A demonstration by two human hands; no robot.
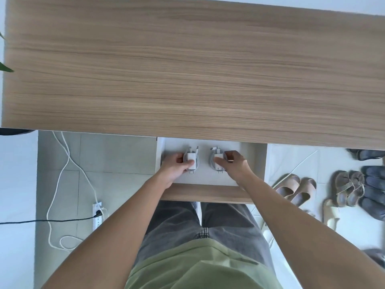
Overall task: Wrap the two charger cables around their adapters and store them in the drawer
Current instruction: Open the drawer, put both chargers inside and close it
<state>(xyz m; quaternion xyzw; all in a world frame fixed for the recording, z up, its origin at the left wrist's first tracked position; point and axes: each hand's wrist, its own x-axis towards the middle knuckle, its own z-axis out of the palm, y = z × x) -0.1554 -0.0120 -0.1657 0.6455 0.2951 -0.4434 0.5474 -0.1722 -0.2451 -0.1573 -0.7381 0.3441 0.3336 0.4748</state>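
Note:
The white drawer (252, 161) stands pulled out under the wooden desk (187, 69). Inside it are two white chargers, each with its cable wound around the adapter. My left hand (175, 167) grips the left charger (190, 157) from its left side, thumb over the adapter. My right hand (236, 165) pinches the right charger (216, 156) from its right side. Both chargers sit low in the drawer, side by side and apart; whether they rest on the drawer floor I cannot tell.
The drawer's wooden front (206, 193) is just before my legs. On the floor at left lie a power strip (97, 213) and loose white and black cables (62, 163). Several sandals and shoes (341, 188) lie on the floor at right.

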